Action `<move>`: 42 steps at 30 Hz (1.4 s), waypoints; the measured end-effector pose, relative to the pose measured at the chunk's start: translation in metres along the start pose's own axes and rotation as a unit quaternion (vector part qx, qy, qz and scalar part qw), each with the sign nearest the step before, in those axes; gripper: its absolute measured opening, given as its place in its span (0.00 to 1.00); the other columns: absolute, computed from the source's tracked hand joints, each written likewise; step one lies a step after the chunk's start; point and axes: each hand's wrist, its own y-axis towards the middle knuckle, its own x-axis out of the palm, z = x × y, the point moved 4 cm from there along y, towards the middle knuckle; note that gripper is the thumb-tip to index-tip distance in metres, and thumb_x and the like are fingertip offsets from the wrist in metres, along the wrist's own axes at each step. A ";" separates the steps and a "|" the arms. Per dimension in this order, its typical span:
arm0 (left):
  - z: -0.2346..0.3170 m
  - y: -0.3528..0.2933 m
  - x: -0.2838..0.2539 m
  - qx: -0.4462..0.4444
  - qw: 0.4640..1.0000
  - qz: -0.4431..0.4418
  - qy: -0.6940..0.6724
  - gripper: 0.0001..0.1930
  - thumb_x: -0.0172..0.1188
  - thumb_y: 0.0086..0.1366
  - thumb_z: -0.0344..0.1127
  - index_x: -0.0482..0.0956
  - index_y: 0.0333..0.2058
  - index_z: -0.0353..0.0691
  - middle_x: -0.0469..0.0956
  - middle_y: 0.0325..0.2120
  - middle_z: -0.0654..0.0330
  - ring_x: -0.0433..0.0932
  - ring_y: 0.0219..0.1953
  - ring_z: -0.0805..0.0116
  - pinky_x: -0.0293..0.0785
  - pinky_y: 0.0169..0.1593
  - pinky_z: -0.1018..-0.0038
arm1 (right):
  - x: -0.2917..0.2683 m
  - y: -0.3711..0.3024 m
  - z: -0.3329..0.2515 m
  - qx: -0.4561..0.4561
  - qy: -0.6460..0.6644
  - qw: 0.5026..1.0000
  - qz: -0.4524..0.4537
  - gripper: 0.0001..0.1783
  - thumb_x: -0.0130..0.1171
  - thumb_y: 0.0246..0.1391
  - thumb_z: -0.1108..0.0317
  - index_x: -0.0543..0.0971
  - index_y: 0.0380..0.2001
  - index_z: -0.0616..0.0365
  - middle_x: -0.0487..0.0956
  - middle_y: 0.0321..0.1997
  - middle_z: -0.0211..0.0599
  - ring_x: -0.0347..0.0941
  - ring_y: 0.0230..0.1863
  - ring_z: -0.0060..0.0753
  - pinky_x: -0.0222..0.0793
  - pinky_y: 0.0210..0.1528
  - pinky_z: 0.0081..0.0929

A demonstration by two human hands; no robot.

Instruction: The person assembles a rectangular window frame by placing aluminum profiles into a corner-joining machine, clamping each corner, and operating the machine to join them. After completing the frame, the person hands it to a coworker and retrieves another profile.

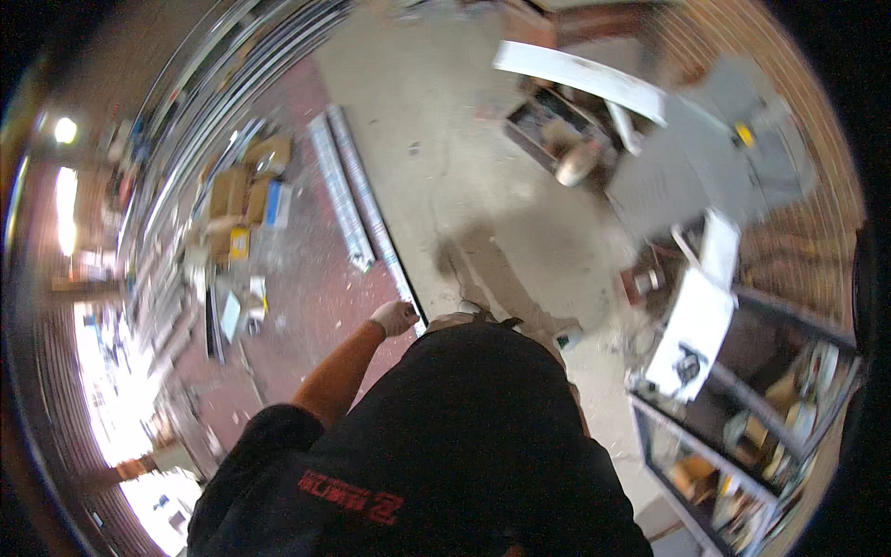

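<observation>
My left hand (397,317), in a pale glove, hangs low to the left of my body. Its fingers are blurred, and whether they grip anything cannot be made out. Right by it, in the picture, runs the near end of a long thin strip wrapped in pale printed film (376,218). A second, shorter wrapped strip (339,190) lies alongside on the dark red floor area. My right hand is out of sight; only the dark shirt over my body shows on that side.
Cardboard boxes (227,200) and stacked metal profiles (200,121) stand on the left. To the right are an open box of scraps (561,130), a large grey panel (664,167), a white board (691,334) and a metal-framed rack (705,455) holding odds and ends.
</observation>
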 end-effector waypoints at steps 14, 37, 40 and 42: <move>-0.255 0.002 0.146 -0.125 0.987 -0.019 -0.103 0.19 0.56 0.76 0.48 0.83 0.55 0.42 0.84 0.54 0.53 0.83 0.56 0.52 0.79 0.60 0.61 | -0.091 0.077 -0.212 -0.007 -0.102 0.993 -0.058 0.17 0.53 0.67 0.58 0.88 0.42 0.55 0.87 0.45 0.50 0.83 0.43 0.50 0.78 0.44 0.45; -0.113 -0.005 -0.013 -0.386 0.685 0.225 -0.576 0.21 0.61 0.69 0.47 0.86 0.49 0.34 0.88 0.39 0.41 0.88 0.42 0.47 0.82 0.50 0.59 | -0.101 0.443 -0.925 -0.309 -0.565 0.765 -0.018 0.24 0.58 0.64 0.46 0.89 0.38 0.56 0.87 0.37 0.53 0.86 0.41 0.53 0.79 0.49 0.45; -0.117 0.013 0.005 -0.397 0.636 0.166 -0.640 0.21 0.62 0.70 0.48 0.86 0.50 0.36 0.88 0.42 0.43 0.88 0.46 0.48 0.82 0.53 0.59 | -0.055 0.469 -0.988 -0.332 -0.573 0.748 -0.041 0.28 0.55 0.65 0.44 0.86 0.48 0.59 0.86 0.43 0.55 0.84 0.47 0.56 0.77 0.53 0.46; -0.125 0.030 0.025 -0.395 0.636 0.176 -0.639 0.23 0.63 0.70 0.50 0.85 0.52 0.37 0.88 0.45 0.44 0.88 0.48 0.48 0.82 0.54 0.59 | -0.029 0.462 -1.011 -0.332 -0.593 0.730 -0.069 0.31 0.52 0.66 0.42 0.85 0.52 0.59 0.86 0.48 0.60 0.83 0.53 0.60 0.76 0.57 0.48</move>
